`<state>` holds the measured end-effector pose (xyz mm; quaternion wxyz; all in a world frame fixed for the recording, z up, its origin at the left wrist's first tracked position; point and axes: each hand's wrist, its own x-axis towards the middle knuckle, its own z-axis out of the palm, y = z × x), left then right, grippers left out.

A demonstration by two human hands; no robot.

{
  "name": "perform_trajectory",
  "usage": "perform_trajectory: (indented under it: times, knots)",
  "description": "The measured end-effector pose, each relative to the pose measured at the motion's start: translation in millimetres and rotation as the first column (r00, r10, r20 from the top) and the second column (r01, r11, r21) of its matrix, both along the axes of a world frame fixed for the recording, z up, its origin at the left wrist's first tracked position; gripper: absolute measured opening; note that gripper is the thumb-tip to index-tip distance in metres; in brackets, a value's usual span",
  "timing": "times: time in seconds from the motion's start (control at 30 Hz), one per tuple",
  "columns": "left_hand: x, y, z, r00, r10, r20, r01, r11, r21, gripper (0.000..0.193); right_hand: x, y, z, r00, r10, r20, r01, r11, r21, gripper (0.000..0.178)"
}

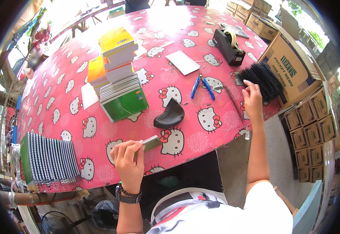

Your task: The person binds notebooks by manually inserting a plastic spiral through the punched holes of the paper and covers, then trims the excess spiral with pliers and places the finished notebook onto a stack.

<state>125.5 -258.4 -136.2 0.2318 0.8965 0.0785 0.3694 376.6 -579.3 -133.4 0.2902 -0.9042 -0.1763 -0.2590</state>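
Dozens of spiral-bound notebooks (51,158) stand in a tight row at the near left edge of the pink cartoon-cat tablecloth (100,128). Farther back, a tall stack of green and yellow notebooks (117,74) leans slightly. Near the table's front edge, the left hand (129,160) is closed around a small green notebook (151,142), pinching its near end between thumb and fingers. Just beyond it lies a curved black piece (170,115). Farther right lie a white notepad (182,62), blue-handled pliers (202,86) and a black tape dispenser (228,46). At the right edge, the right hand (252,99) has its fingers curled on a heap of black spiral coils (261,80), though what exactly they grasp is unclear. Cardboard boxes (290,70) stand beside it.
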Motion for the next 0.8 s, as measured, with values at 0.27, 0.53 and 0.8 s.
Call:
perform_trajectory:
  times: [0.27, 0.53, 0.8]
  knots:
    - [-0.3, 8.1, -2.1, 0.994, -0.064, -0.083, 0.068, 0.997, 0.048, 0.019, -82.7, 96.2, 16.1, 0.552, 0.704, -0.447, -0.458, 0.704, 0.543, 0.032]
    - [-1.1, 10.7, 0.9, 0.993, -0.107, -0.056, 0.109, 0.994, 0.029, 0.016, -105.4, 137.8, 16.2, 0.449, 0.813, -0.37, -0.701, 0.578, 0.419, 0.022]
    - [-2.2, 11.6, 2.6, 0.987, -0.147, -0.071, 0.147, 0.989, 0.003, 0.017, -108.0, 151.0, 8.0, 0.521, 0.814, -0.258, -0.722, 0.581, 0.376, 0.025]
